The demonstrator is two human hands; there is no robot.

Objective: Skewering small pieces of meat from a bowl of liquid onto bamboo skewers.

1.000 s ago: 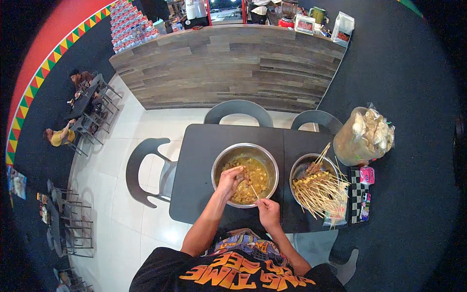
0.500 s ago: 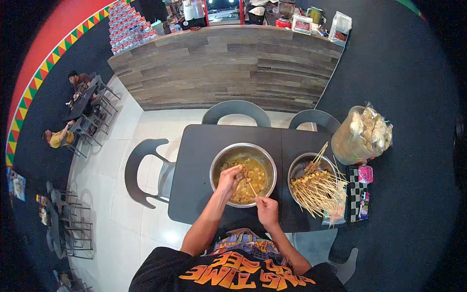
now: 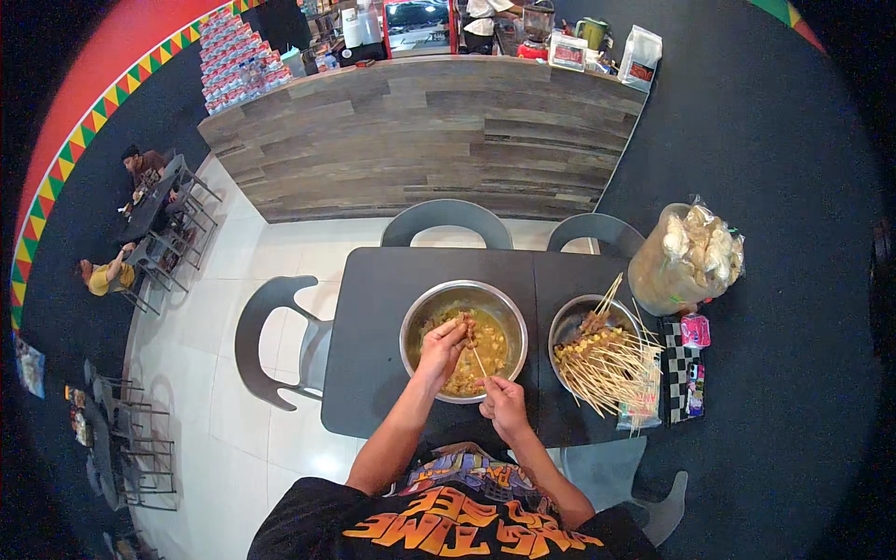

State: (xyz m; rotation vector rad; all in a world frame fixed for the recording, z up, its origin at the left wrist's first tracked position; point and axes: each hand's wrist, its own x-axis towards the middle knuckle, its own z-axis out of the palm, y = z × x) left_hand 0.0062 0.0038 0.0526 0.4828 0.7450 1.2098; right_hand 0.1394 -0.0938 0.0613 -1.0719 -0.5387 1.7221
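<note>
A large steel bowl (image 3: 420, 311) of yellow marinated meat pieces sits on the dark table (image 3: 373, 373) in front of me. My left hand (image 3: 441, 343) is over the bowl, pinching a piece of meat (image 3: 464, 325) at the upper end of a thin wooden skewer (image 3: 478, 360). My right hand (image 3: 502, 399) grips the lower end of that skewer at the bowl's near rim. To the right, a second steel bowl (image 3: 563, 329) holds several finished skewers (image 3: 611, 373), their sticks fanning out over its rim.
A big clear bag of crackers (image 3: 689, 258) stands at the table's far right, beside small packets (image 3: 694, 331) on a checkered mat. Grey chairs (image 3: 446, 219) surround the table. A wood-clad counter (image 3: 429, 140) runs behind. People sit at a table (image 3: 140, 201) far left.
My left hand has lifted a meat piece from the bowl's left side up to the skewer's tip. My right hand stays at the near rim, holding the stick.
</note>
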